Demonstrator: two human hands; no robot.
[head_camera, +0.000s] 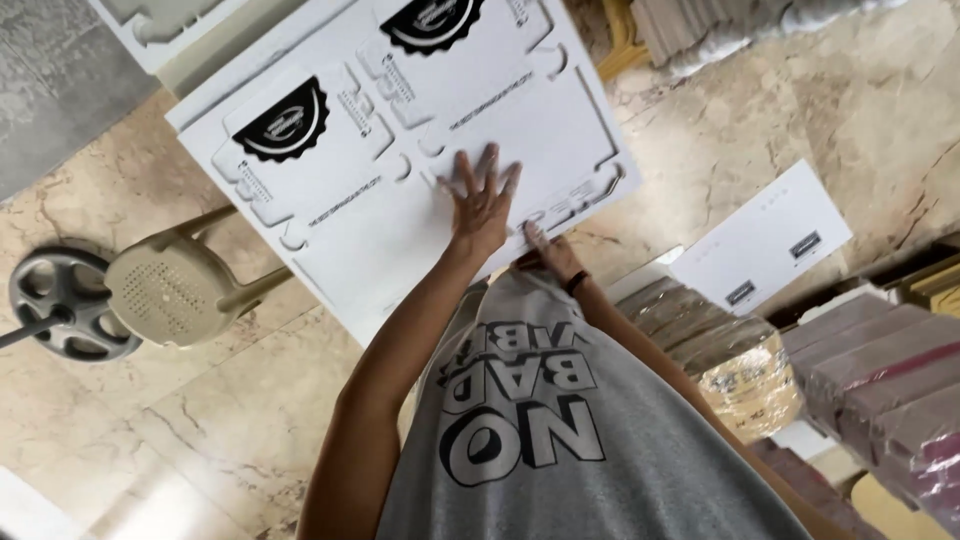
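Head view shows the left hand (483, 200) spread flat, pressing the white die-cut cardboard box blank (400, 140) while the right hand (553, 255) pinches its near edge, folding needs a firm crease next

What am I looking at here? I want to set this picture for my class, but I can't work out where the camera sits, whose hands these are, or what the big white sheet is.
The camera is worn on a person's head and looks straight down, so you see their own grey printed shirt and both arms from above. There is no machine, only two bare hands.

The left hand lies flat with fingers spread on a large white die-cut cardboard sheet, printed with round black emblems and cut with slots and tabs. The right hand grips that sheet's near edge, with a dark band at its wrist.

Around them: a beige plastic chair on the marble floor, a grey round wheel-like object beside it, another white sheet lying flat to the right, and wrapped stacks of cardboard at the right.
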